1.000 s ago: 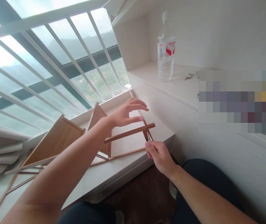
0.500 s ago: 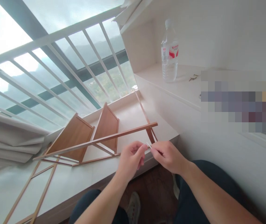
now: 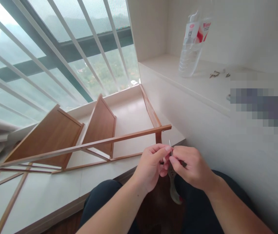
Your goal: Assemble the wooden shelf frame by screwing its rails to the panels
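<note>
My left hand (image 3: 151, 165) and my right hand (image 3: 190, 165) meet fingertip to fingertip just below the corner of a brown wooden rack frame (image 3: 119, 139). Between the pinched fingers both hands hold a thin metal tool (image 3: 170, 143), its tip sticking up. The tool's lower part is hidden in my fingers. The frame lies tilted on a white window ledge (image 3: 56, 191), with two brown panels (image 3: 100, 125) standing in it. Its near corner (image 3: 162, 128) is a little above my hands and apart from them.
A clear plastic water bottle (image 3: 192, 45) stands on a higher white shelf (image 3: 202, 84) at right, with small screws (image 3: 214, 74) beside it. White window bars (image 3: 75, 42) rise behind the ledge. My dark-trousered legs (image 3: 109, 201) and a shoe (image 3: 174, 191) are below.
My left hand left the top of the frame, dropped down and joined my right hand on the thin tool. The view shifted down and right.
</note>
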A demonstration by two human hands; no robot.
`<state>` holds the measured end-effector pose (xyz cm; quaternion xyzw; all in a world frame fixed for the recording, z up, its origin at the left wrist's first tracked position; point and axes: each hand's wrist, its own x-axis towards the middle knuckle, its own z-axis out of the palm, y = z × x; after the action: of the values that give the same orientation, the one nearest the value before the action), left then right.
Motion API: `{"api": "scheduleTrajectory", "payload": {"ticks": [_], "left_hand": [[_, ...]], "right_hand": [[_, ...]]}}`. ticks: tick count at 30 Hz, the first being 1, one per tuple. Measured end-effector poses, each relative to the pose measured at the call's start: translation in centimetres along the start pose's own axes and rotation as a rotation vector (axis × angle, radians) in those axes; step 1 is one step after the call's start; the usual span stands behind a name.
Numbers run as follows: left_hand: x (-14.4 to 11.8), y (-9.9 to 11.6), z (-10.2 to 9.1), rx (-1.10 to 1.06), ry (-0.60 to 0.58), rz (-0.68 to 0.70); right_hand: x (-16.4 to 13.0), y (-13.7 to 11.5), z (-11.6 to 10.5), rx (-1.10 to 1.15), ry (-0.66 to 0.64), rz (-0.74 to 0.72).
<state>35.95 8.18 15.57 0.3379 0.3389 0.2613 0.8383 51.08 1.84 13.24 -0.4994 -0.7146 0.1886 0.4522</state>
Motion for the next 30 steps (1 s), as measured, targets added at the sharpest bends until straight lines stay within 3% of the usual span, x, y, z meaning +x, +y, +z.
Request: {"api": "scheduleTrajectory", "payload": {"ticks": [8,14,21,23,27,30], "left_hand": [[0.4,0.5,0.8,0.029,0.022,0.061],[1.1,0.2,1.5,-0.086,-0.028,0.105],[1.6,-0.1,2.2,-0.228,-0.07,0.089],[1.7,-0.2,2.2,-0.242,-0.05,0.099],[1.3,-0.2,2.0,-0.236,-0.02,0.119],[0.8,-0.2,2.0,-0.21,-0.004,0.128]], "right_hand": [[0.5,-0.3,0.1,-0.024,0.046,0.003],[0.1,-0.7,1.2,-0.047,0.283,0.068],[0.9,-1.3,0.5,-0.425,0.439,-0.006],[1.4,-1.2,-0.1,-0.48,0.414,-0.023],[1.8,-0.4,-0.9,-0.422,0.236,-0.112],[1.5,0.3,-0.9,-0.372,0.241,-0.147]]}}
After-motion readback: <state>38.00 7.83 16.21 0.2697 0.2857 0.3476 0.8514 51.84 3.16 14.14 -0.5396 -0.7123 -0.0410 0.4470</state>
